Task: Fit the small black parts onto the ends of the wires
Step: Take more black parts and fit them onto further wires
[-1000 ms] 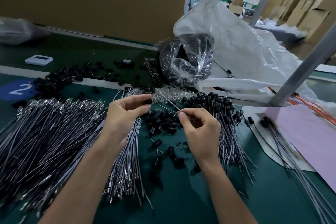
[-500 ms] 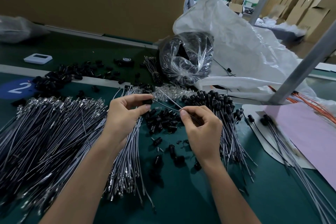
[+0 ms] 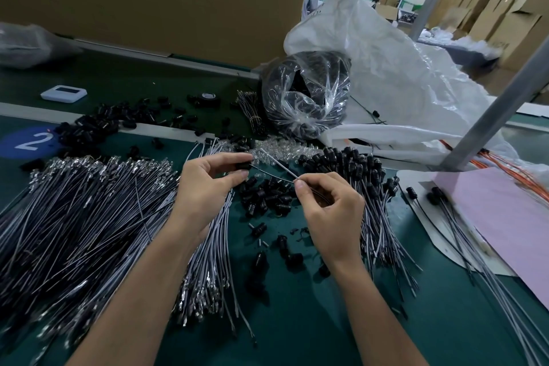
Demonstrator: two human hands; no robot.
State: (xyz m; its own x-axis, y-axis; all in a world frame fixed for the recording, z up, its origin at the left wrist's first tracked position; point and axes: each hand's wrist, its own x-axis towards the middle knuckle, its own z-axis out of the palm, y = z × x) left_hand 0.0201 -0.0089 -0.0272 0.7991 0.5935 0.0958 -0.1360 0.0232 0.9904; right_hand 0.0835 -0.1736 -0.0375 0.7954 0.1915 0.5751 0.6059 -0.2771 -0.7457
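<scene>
My left hand (image 3: 208, 184) pinches a small black part (image 3: 244, 165) between thumb and fingertips above the green table. My right hand (image 3: 328, 211) pinches a thin grey wire (image 3: 276, 164) whose ends reach toward that part. Below the hands lies a loose heap of black parts (image 3: 267, 197). A big pile of bare grey wires (image 3: 83, 217) spreads at the left. Wires with black parts fitted (image 3: 353, 166) lie in a heap at the right.
A clear bag of black parts (image 3: 306, 98) and a large white sack (image 3: 401, 92) stand behind. More black parts (image 3: 98, 128) are scattered at the back left near a white device (image 3: 64, 94). Pink sheet (image 3: 505, 226) and a grey post (image 3: 499, 119) are at the right.
The hands stay almost in place; the right hand has shifted slightly, feeding the wire toward the black part in the left hand.
</scene>
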